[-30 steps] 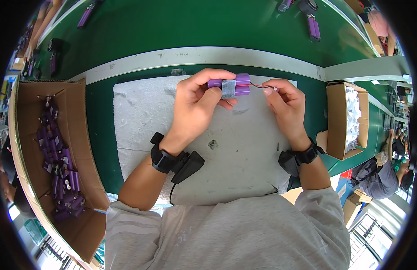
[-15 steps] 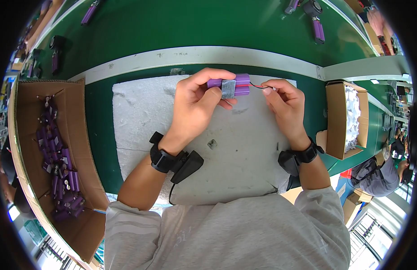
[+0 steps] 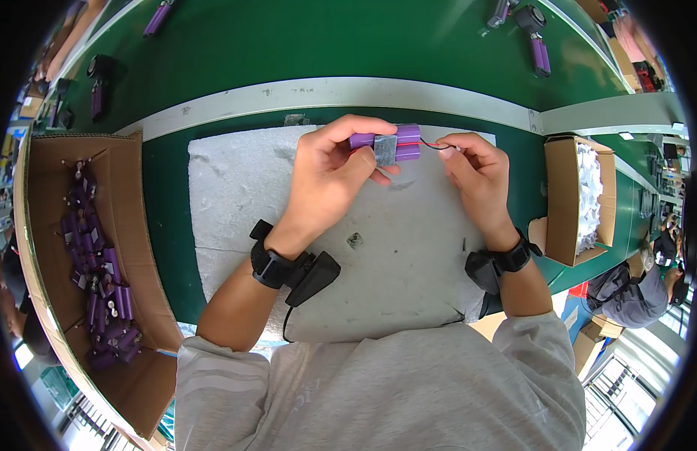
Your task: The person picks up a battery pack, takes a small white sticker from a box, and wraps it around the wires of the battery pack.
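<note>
A purple battery pack [image 3: 408, 152] with a grey patch around its middle lies sideways in my left hand [image 3: 329, 169], above the far part of a white foam sheet [image 3: 393, 278]. Thumb and fingers of that hand close on the pack's left half. Red and black wires [image 3: 431, 144] run from its right side to my right hand [image 3: 480, 173]. There the thumb and index finger pinch the wires' end, whose tip is mostly hidden. Each wrist wears a black strapped device.
At the left stands a deep cardboard box [image 3: 157, 301] holding several purple battery packs [image 3: 93, 240]. A smaller carton [image 3: 562, 203] with white pieces is at the right. Past a pale rail [image 3: 333, 90], more purple packs with round black parts [image 3: 532, 22] travel on a green surface.
My left hand and the battery pack have shifted slightly right, toward my right hand, which stays put. The items beyond the rail have moved a little to the right.
</note>
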`<state>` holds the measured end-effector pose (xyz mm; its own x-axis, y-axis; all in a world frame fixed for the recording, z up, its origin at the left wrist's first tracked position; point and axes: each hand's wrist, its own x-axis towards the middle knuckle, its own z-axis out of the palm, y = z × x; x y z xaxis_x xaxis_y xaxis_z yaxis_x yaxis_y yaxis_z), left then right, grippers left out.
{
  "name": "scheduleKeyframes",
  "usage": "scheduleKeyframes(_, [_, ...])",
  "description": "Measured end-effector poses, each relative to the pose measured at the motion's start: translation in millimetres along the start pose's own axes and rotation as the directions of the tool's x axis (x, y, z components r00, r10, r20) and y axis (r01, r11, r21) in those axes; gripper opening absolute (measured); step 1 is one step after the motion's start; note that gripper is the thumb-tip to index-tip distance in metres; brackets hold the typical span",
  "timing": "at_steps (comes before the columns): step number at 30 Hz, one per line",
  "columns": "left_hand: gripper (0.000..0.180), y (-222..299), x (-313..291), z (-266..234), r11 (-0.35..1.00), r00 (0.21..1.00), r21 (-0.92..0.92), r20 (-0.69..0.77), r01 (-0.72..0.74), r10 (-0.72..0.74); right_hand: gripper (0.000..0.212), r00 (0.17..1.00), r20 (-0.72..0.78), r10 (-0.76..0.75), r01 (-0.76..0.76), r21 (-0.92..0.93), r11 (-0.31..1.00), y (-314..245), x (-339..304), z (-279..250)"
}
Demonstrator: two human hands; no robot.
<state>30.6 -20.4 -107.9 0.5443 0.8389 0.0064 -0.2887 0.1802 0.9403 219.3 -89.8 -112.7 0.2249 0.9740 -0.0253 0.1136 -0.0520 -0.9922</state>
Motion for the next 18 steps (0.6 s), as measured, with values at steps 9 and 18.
scheduleKeyframes(9, [0.029,-0.1,0.0,0.7,1.000,1.000,0.004,0.006,0.008,-0.008,0.009,1.000,0.017,-0.011,0.011,-0.028,1.000,-0.4,0.3,0.5])
scheduleKeyframes(18, [0.029,-0.3,-0.2,0.9,1.000,1.000,0.007,0.020,0.014,-0.014,0.009,0.999,0.036,-0.031,0.033,-0.047,0.998,-0.2,-0.1,0.7])
